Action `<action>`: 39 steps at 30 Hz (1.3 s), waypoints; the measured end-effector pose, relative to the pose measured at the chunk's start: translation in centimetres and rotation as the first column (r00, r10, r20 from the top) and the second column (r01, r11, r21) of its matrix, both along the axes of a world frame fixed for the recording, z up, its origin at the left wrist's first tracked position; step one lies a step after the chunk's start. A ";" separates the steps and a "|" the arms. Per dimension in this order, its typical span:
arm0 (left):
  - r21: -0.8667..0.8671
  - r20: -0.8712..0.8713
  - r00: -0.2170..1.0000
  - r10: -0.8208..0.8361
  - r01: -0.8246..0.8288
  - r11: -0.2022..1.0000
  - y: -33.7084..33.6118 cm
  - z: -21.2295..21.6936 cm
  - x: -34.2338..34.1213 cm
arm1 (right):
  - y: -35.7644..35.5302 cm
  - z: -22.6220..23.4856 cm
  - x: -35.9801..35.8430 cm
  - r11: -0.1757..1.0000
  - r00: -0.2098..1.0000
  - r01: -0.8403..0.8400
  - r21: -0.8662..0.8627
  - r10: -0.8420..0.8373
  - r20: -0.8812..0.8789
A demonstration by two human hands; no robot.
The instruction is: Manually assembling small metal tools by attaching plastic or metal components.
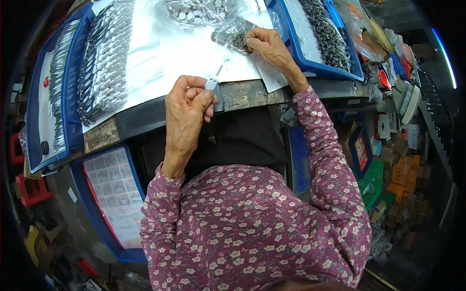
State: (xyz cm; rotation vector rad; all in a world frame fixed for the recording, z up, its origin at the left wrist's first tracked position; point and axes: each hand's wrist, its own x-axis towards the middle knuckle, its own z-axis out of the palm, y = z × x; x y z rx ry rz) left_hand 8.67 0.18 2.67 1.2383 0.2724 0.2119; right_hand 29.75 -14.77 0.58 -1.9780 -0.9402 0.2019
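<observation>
My left hand (187, 109) is closed, pinching a small white plastic piece (211, 84) with a thin stem between thumb and fingers, just above the table's near edge. Farther right, my right hand (273, 48) has its fingertips pressed together at a clear plastic bag (239, 42) of tiny brownish metal parts. Whatever those fingertips hold is too small or hidden to make out. Behind both hands, a clear bag (199, 12) bulges with loose white plastic pieces. Dense rows of similar white pieces with dark ends (109, 63) lie on the left of the white sheet (170, 58).
A blue tray (73, 128) with rows of parts borders the table on the left. Another blue tray (335, 73), holding many small dark parts, stands at the right. Below the table is a blue bin (127, 254) with printed sheets. Boxes and orange crates (404, 172) crowd the right.
</observation>
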 end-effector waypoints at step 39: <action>0.160 0.021 0.966 0.257 -0.257 0.953 0.0 -0.8 1.2 | 4.6 2.0 -10.0 0.919 0.807 0.038 0.392 0.203 -0.555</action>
